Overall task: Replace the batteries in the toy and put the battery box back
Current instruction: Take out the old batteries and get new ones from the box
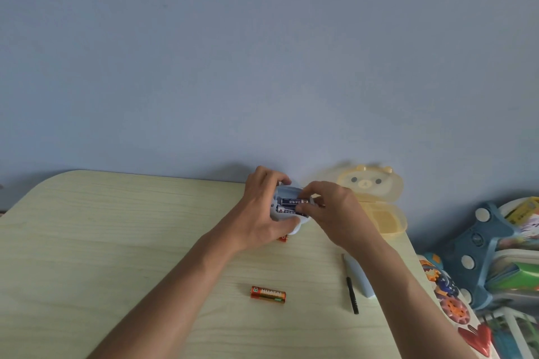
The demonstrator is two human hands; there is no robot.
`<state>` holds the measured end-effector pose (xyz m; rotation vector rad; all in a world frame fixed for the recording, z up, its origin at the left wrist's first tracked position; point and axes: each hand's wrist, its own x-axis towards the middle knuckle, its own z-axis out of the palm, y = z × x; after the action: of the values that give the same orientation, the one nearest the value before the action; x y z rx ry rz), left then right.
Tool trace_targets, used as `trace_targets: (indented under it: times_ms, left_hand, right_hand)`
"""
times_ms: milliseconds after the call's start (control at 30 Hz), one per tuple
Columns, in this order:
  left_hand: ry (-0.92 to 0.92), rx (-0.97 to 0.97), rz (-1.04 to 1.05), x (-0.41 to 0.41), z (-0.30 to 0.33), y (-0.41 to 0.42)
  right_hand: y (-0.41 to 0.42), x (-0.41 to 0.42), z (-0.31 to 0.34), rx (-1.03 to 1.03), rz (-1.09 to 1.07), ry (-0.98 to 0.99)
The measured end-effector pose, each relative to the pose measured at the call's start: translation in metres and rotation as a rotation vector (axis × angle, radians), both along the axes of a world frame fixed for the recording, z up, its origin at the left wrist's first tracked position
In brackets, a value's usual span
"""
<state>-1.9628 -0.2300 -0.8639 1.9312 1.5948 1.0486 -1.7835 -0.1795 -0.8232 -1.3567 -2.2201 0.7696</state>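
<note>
Head view looks down on a pale wooden table [116,242] against a blue wall. Just right of the frame's centre, the left hand [262,213] is wrapped around a white toy [291,229], its open battery bay facing up with two dark batteries [291,204] lying side by side. The right hand [335,213] pinches the right end of the nearer one. An orange battery [268,295] lies lower centre, a black screwdriver [351,291] to its right. A yellow bear-shaped box [376,198] stands open behind the hands.
</note>
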Motion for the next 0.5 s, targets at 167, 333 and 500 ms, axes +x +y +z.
trace_targets:
  times_ms: [167, 333, 500]
  left_hand:
    - [-0.019, 0.004, 0.02, -0.002, -0.004, 0.001]
    - [-0.089, -0.021, 0.015, -0.003, -0.006, 0.002]
    - [-0.147, -0.037, 0.019, -0.003, -0.006, 0.003]
  right_hand:
    - [-0.005, 0.002, 0.006, 0.12, -0.043, 0.091]
    - [-0.003, 0.034, 0.027, 0.102, -0.263, 0.178]
    - [-0.009, 0.064, 0.022, 0.064, -0.399, 0.119]
